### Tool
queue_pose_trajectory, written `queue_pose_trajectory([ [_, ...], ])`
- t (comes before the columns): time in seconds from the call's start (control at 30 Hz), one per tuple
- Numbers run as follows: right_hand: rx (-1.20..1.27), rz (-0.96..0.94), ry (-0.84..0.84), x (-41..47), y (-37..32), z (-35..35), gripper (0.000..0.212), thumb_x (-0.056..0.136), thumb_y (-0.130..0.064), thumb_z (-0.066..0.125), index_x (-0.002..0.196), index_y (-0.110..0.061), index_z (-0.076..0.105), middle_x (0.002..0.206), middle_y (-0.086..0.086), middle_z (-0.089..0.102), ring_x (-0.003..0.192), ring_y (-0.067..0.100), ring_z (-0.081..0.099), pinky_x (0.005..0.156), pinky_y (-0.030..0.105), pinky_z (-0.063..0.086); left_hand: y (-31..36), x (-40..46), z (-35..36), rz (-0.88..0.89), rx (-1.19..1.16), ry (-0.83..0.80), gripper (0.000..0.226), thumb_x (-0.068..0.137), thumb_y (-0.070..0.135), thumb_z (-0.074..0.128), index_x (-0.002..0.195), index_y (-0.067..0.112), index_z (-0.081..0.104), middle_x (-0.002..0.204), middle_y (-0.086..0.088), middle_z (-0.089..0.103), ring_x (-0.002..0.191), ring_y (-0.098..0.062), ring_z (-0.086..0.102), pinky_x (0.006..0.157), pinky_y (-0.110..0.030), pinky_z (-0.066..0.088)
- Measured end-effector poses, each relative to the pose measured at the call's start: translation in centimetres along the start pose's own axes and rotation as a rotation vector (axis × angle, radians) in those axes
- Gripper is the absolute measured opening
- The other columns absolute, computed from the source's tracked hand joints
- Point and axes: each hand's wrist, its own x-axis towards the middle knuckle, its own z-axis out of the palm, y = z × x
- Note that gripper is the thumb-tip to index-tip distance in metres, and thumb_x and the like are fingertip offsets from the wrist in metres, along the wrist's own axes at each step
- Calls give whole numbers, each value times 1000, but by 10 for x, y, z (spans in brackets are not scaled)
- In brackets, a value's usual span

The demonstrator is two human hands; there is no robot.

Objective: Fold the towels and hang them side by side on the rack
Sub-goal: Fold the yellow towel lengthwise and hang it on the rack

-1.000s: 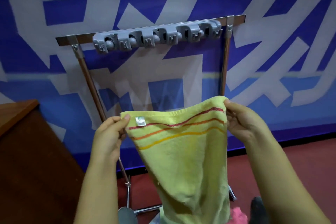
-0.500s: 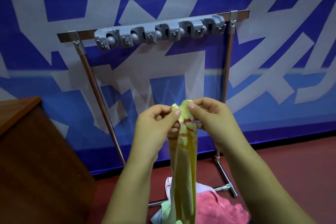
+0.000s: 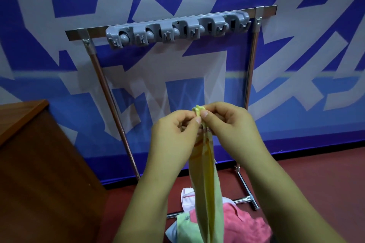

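A yellow towel (image 3: 205, 185) with red and orange stripes hangs folded lengthwise in front of me. Its two top corners are pressed together above my fingers. My left hand (image 3: 173, 136) and my right hand (image 3: 231, 126) both pinch that top edge, thumbs meeting at the middle. Behind them stands the metal rack (image 3: 250, 77), with a grey strip of clip holders (image 3: 177, 29) on its top bar. No towel hangs on the rack.
A heap of towels, pink (image 3: 241, 223), white (image 3: 187, 197) and pale green, lies on the red floor by the rack's foot (image 3: 246, 199). A brown wooden cabinet (image 3: 37, 162) stands at the left. The blue and white wall is right behind the rack.
One second ago the towel was stretched wide between my hands. They came together and folded it in half. Since half a second ago the hands have hardly moved.
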Motion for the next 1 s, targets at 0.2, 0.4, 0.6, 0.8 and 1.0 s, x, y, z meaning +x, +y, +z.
queue_pose_trajectory([
  [0.2,-108,-67,-65,2,4,-2,10,86,-25,63,94,-24,69,82,-10,72,82,0,67,80,28,56,-2,0,-2,-12,-12,-59,21,90,2,54,93,13,72,80,1,73,72,-4,70,66,-15,55],
  [0.4,-141,-160,-93,7,9,-11,14,81,-16,70,91,-26,68,84,-13,72,84,-1,68,78,21,56,-1,4,-15,-17,-76,-261,30,90,-6,50,101,14,70,96,-3,72,86,-7,70,75,-14,53],
  [0.6,60,-151,-154,8,13,-12,7,91,-21,58,90,-22,65,79,-5,70,77,6,66,72,27,54,-14,13,-29,210,177,-81,21,77,18,75,90,33,68,94,9,58,88,2,57,72,-11,45],
  [0.8,268,-132,-234,12,14,-12,12,89,-27,48,87,-20,57,72,-5,57,70,9,54,67,25,47,-37,27,-40,117,272,-379,26,58,54,71,79,44,61,119,22,45,124,-1,40,100,-20,33],
  [1.0,406,-130,-250,15,13,-20,12,90,-24,48,85,-21,58,74,0,57,70,11,56,65,20,48,-54,31,-45,0,233,-528,45,61,56,73,98,32,63,117,17,53,112,7,50,92,-9,39],
])
